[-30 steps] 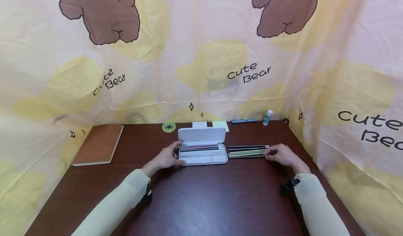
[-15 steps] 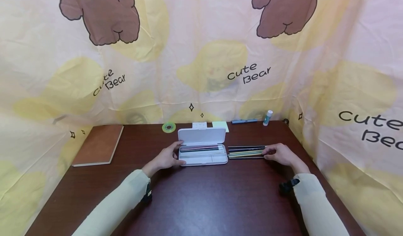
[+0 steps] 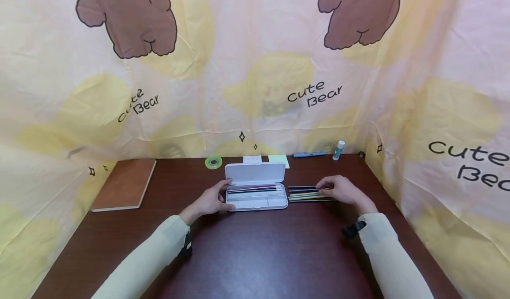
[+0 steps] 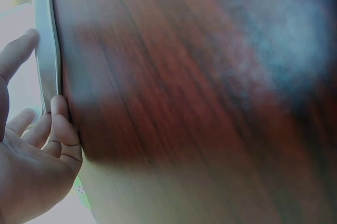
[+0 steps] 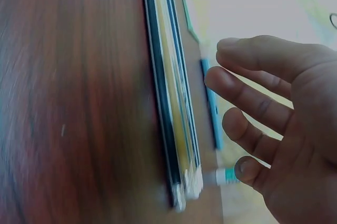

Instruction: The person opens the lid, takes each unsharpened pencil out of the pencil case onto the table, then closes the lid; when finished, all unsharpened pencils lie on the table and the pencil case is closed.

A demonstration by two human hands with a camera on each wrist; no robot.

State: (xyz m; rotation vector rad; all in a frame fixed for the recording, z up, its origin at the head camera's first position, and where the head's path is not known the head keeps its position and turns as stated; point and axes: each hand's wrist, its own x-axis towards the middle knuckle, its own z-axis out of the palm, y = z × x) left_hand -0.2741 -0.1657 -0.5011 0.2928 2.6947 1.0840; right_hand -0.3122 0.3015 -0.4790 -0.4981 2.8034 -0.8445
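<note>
A white pencil case (image 3: 256,200) lies open on the dark wooden table (image 3: 259,250), its lid (image 3: 255,172) up and a few pencils in the far slot. My left hand (image 3: 223,195) holds the case's left end, thumb at the hinge side and fingers at the near corner; the left wrist view shows the left hand (image 4: 42,76) against the case's edge (image 4: 47,50). A row of several pencils (image 3: 307,194) lies just right of the case. My right hand (image 3: 324,187) hovers over the pencils' right half, and the right wrist view shows the right hand (image 5: 221,60) with fingers spread, empty, just off the pencils (image 5: 171,92).
A brown notebook (image 3: 125,183) lies at the left. Along the back edge sit a green tape roll (image 3: 213,161), a white pad (image 3: 252,158), green sticky notes (image 3: 279,159), a blue pen (image 3: 308,154) and a glue stick (image 3: 339,149). Bear-print cloth walls close the table in.
My right hand has slid left from the pencils' right end to above their right half. The left hand and the case have stayed put.
</note>
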